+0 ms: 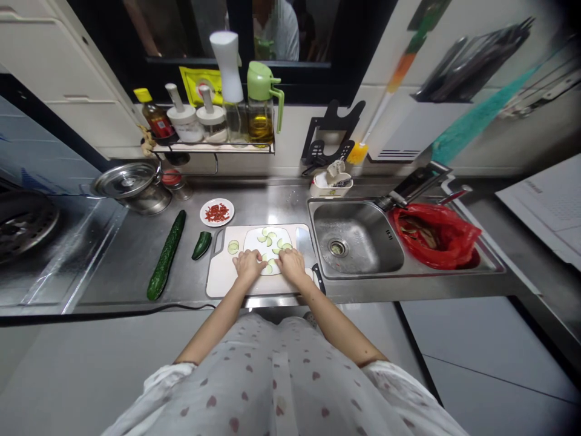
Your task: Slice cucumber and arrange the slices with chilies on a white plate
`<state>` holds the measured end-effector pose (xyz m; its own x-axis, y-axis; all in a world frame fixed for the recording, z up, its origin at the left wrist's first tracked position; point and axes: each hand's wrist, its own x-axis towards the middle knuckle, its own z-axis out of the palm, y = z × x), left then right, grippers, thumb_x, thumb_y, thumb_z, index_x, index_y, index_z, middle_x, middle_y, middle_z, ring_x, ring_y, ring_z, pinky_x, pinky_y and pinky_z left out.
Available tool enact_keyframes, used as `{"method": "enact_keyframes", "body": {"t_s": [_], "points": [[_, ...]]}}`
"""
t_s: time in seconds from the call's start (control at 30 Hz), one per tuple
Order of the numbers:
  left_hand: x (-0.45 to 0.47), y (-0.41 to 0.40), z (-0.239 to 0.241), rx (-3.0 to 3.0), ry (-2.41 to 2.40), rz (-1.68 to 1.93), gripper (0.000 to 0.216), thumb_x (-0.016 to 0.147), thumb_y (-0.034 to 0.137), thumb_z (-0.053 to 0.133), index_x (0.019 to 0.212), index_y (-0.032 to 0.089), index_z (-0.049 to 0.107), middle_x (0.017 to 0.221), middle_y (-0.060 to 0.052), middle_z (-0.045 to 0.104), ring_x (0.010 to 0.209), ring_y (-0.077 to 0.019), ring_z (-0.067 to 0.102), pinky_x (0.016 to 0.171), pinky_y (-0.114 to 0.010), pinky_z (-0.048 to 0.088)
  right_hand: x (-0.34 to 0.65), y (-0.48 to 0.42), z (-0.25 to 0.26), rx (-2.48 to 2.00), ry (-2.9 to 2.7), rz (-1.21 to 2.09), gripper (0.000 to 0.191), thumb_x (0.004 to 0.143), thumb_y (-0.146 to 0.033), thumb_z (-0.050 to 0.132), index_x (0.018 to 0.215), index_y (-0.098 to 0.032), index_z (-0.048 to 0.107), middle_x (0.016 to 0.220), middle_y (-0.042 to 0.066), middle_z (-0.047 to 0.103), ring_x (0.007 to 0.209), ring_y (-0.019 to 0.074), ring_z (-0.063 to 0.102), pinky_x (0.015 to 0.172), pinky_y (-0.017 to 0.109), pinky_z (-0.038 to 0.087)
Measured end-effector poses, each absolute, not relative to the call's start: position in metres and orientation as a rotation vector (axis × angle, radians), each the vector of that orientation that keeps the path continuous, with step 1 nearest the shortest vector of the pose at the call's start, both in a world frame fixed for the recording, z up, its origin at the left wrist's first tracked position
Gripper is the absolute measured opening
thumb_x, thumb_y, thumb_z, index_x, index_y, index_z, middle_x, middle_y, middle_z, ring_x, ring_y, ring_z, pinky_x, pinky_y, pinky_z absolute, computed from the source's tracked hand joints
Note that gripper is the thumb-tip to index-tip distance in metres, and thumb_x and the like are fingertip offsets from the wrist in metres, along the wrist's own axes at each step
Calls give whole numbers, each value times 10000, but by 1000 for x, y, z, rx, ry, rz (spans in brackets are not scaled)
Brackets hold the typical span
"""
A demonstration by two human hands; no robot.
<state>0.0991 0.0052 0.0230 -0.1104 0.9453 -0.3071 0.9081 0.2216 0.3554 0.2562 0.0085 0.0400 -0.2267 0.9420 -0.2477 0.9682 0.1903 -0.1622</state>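
Note:
A white plate [254, 241] with pale green cucumber slices [271, 238] rests on a white cutting board [222, 275] at the counter's front edge. My left hand [247, 264] and my right hand [292, 264] sit side by side on the plate's near rim. Their fingers are curled down onto the slices lying between them. One loose slice [233, 246] lies on the board left of the plate. A knife [303, 240] lies along the board's right side, its black handle [319, 279] just beside my right wrist.
A whole cucumber [166, 255] and a cut cucumber end [201, 244] lie left of the board. Behind them are a small dish of chopped red chilli [216, 212] and a lidded steel pot [131, 184]. The sink [356, 239] and a red bag [436, 233] are to the right.

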Motion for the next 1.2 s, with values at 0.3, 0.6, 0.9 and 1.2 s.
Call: {"method": "enact_keyframes", "body": {"t_s": [0.3, 0.6, 0.9, 1.2], "points": [[103, 2, 28, 1720, 2044, 137, 179, 788, 417, 627, 828, 242, 616, 1011, -64, 630, 1045, -288, 510, 894, -428, 298, 256, 8, 41, 1913, 2371, -450, 296, 967, -332, 438, 1061, -157, 657, 1059, 129, 643, 1043, 233, 536, 867, 318, 346], [102, 3, 28, 1707, 2032, 145, 181, 778, 412, 639, 838, 243, 616, 1045, -69, 628, 1070, -303, 496, 901, -440, 294, 255, 4, 41, 1878, 2439, -478, 265, 962, -318, 441, 1045, -173, 647, 1069, 117, 649, 1026, 234, 526, 854, 320, 343], [98, 0, 24, 1589, 2054, 332, 197, 827, 441, 579, 884, 256, 615, 1005, -59, 631, 1053, -285, 509, 897, -432, 303, 255, 3, 43, 1918, 2470, -517, 279, 969, -298, 419, 1082, -171, 641, 1075, 113, 653, 1028, 222, 522, 862, 307, 343], [58, 5, 22, 1202, 2502, 517, 399, 833, 418, 527, 1192, 251, 481, 1232, -132, 567, 1174, -339, 456, 961, -498, 276, 260, 1, 45, 1990, 2499, -545, 276, 973, -279, 406, 1064, -181, 648, 1059, 85, 662, 988, 204, 531, 859, 290, 339]]}}
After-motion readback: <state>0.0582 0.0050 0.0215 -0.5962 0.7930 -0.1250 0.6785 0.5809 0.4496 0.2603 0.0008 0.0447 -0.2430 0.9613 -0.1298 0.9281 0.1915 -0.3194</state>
